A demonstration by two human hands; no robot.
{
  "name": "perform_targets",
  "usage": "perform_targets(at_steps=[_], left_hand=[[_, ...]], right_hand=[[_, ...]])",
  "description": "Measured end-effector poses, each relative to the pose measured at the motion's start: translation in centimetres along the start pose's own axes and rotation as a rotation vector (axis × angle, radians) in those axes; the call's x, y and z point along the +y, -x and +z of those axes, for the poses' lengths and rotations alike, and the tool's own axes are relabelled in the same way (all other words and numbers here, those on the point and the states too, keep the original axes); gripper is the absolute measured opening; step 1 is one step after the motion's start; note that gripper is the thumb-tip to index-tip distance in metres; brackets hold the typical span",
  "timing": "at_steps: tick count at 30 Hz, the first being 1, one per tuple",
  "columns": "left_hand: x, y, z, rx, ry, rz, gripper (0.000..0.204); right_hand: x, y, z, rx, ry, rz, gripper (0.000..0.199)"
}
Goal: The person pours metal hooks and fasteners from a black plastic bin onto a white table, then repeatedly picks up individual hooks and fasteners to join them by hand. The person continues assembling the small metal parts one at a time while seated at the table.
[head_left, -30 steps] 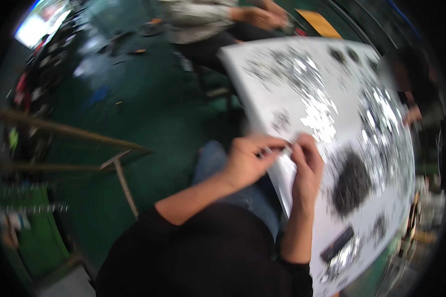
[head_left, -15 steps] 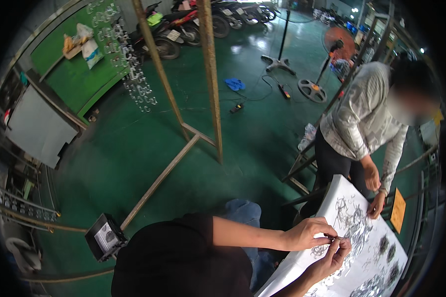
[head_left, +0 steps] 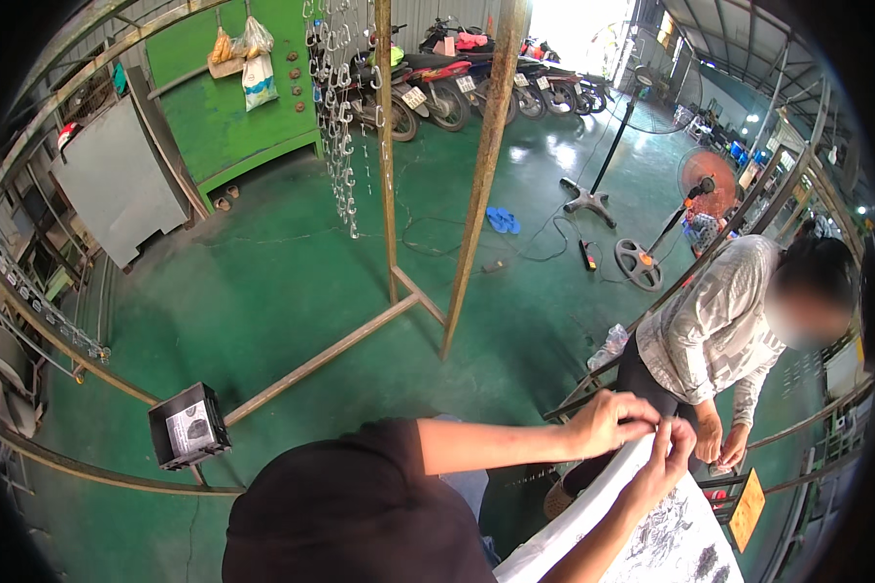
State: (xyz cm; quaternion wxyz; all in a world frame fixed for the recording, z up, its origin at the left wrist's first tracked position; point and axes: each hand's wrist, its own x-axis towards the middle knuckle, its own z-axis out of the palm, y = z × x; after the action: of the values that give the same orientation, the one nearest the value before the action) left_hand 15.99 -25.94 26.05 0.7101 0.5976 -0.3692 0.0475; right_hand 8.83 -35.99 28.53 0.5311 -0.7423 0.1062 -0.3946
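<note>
My left hand (head_left: 608, 420) and right hand (head_left: 669, 449) pinch something too small to identify at the white bench (head_left: 593, 510) edge; I judge it light, best held by fingertips

One head-worn fisheye view looks down from just above the person's shoulders; workshop floor (head_left: 292, 291) stretches toward 12 o'clock

Two standing fans (head_left: 702, 185), one pair of blue sandals (head_left: 502, 220), perhaps six parked motorbikes (head_left: 428, 83).
</note>
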Motion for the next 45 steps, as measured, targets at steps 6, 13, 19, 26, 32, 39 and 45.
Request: perform_targets(at_steps=[6, 13, 19, 26, 32, 39, 45], left_hand=[[2.1, -5.1, -4.0, 0.082, -0.162, 0.098, 0.015], [7.2, -11.1, -10.5, 0.075, -0.166, 0.182, 0.017], [11.6, -13.1, -15.6, 0.168, -0.338, 0.161, 0.021], [14.5, -12.1, -22.6, 0.317, -0.433, 0.168, 0.025], [18.7, -8.4, -25.4, 0.455, -0.689, 0.202, 0.024], [23.2, -2.3, -28.7, 0.719, -0.857, 0.210, 0.020], [27.9, 2.6, -32.7, 0.927, -1.023, 0.187, 0.018]], right_hand=[[-1.7, -3.0, 2.6, -0.058, -0.095, -0.059, 0.028], [-0.1, 0.7, 0.0, -0.022, 0.023, 0.018, 0.012], [6.2, 7.0, -0.7, -0.114, 0.196, -0.039, 0.007], [14.1, 13.1, -1.8, -0.752, 0.587, 0.155, 0.010], [19.8, 15.0, -3.5, -0.971, 0.841, 0.267, 0.025], [22.7, 15.9, -6.9, -1.243, 1.155, 0.178, 0.034], [25.9, 17.5, -7.4, -1.562, 1.489, -0.016, 0.053]])
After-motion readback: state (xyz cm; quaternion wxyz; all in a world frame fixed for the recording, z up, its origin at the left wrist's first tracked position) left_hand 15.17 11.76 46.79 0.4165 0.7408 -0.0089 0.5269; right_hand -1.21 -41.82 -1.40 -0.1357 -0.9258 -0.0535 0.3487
